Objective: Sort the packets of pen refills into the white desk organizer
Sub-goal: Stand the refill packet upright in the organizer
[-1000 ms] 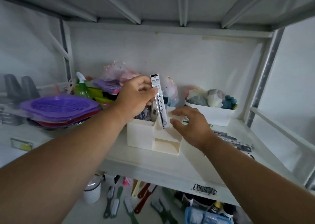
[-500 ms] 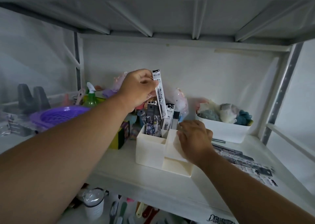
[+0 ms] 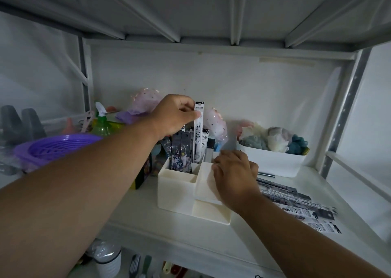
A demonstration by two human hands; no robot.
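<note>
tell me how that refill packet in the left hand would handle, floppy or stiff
Probably fairly stiff: the refill packet stands straight though the left hand pinches only its top. Likely light, since the fingertips suffice. Being tall and narrow, it may lean once dropped into the white organizer.

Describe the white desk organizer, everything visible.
The white desk organizer is matte plastic by its look, with stepped open-top compartments: taller at the back, a low tray at the front. It stands upright on the white shelf. Refill packets stand in a rear compartment. The right hand rests on its right side; the left hand holds a white refill packet upright with its lower end dipping in.
</note>
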